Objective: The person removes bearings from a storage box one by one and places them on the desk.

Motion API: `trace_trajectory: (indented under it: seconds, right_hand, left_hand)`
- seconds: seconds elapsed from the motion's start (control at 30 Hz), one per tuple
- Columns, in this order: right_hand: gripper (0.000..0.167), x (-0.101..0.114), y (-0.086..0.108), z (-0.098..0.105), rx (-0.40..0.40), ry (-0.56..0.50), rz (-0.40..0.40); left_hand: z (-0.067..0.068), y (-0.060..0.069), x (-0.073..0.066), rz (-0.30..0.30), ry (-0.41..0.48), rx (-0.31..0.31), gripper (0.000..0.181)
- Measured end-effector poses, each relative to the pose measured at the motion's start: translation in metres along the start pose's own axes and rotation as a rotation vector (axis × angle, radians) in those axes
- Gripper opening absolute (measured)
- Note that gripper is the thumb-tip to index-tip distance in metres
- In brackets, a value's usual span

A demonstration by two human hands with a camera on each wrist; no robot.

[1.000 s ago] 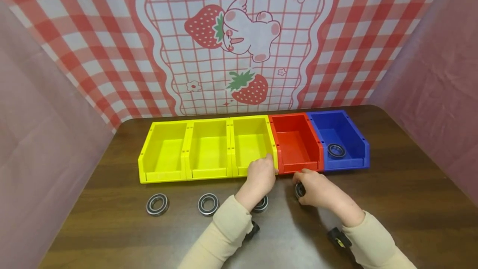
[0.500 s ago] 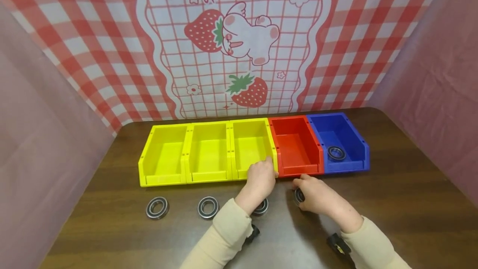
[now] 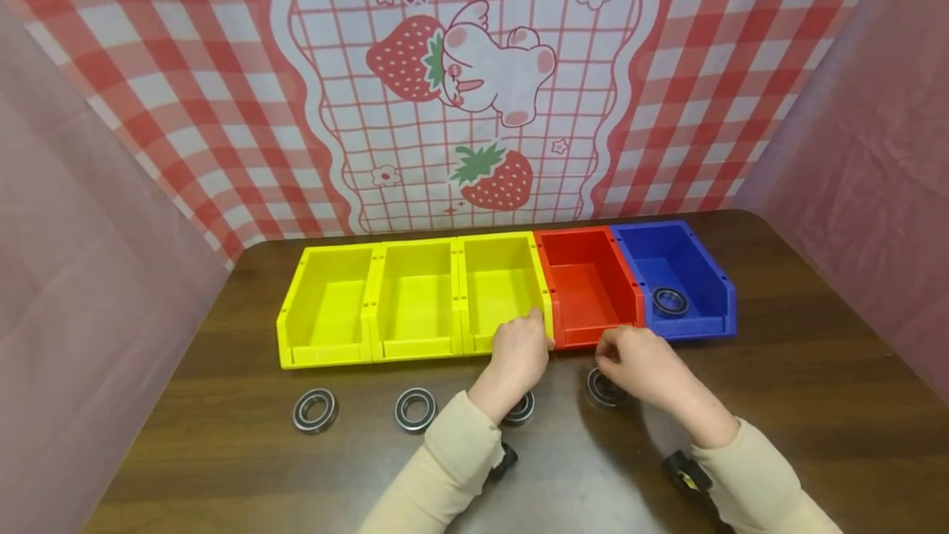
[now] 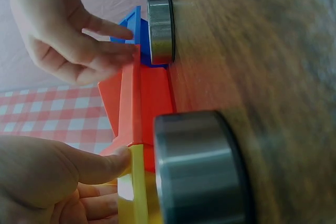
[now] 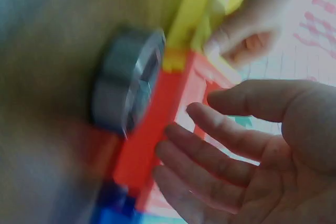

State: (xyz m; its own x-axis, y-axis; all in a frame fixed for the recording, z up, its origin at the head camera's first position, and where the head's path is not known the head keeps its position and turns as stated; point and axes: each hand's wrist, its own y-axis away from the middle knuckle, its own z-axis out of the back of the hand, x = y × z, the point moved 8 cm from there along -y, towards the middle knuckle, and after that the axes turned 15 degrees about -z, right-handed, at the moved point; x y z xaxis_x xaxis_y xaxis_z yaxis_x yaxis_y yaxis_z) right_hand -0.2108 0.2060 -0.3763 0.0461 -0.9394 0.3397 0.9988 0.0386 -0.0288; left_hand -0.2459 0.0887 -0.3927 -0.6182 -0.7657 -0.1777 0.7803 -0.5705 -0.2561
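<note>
My left hand [image 3: 521, 355] pinches the front side wall of the right-hand yellow bin [image 3: 498, 278], beside the red bin. The left wrist view shows its thumb [image 4: 97, 166] on one side of that wall and fingers on the other. My right hand [image 3: 643, 363] hovers, holding nothing, just above a steel ball bearing [image 3: 603, 390] that lies flat before the red bin [image 3: 589, 291]. In the right wrist view, this bearing [image 5: 126, 80] stands apart from the loosely bent fingers. Another bearing [image 3: 522, 409] is partly hidden by my left forearm.
Two more bearings lie on the table, one at far left [image 3: 315, 411] and one nearer the middle [image 3: 415, 410]. A further bearing [image 3: 670, 302] sits in the blue bin [image 3: 693, 324]. The joined bins stand in a row before a checked cloth [image 3: 252, 147].
My right hand has let go of the bearing and lifted up and to the right, leaving the bearing on the table. My left hand stays on the yellow bin's edge.
</note>
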Motion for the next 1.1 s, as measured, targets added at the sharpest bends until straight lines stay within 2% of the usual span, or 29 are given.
trace_trajectory:
  seconds: [0.13,0.27,0.4,0.5,0.87,0.97,1.1]
  right_hand:
    - [0.004,-0.017,-0.009,0.021,-0.055,-0.044,-0.108]
    - [0.006,-0.033,-0.016,0.034,-0.077,-0.057,-0.149]
    - [0.008,-0.046,-0.02,0.04,-0.08,-0.067,-0.17]
    - [0.01,-0.052,-0.023,0.042,-0.1,-0.076,-0.169]
    - [0.013,-0.078,-0.039,0.056,-0.27,-0.08,-0.187]
    - [0.013,-0.086,-0.045,0.055,-0.266,-0.086,-0.219]
    - [0.02,-0.096,-0.055,0.047,-0.206,-0.071,-0.256]
  left_hand:
    - [0.0,0.001,0.0,-0.002,-0.007,-0.012,0.025]
    - [-0.001,0.0,0.002,0.013,0.003,0.01,0.025]
    - [-0.002,0.0,0.003,0.031,0.018,0.043,0.026]
    - [-0.002,0.0,0.003,0.028,-0.005,0.046,0.026]
    - [-0.003,-0.002,0.001,0.022,-0.019,0.057,0.025]
    - [-0.001,-0.001,0.001,0.01,-0.032,0.042,0.025]
    - [0.001,0.0,-0.001,-0.007,-0.062,0.004,0.026]
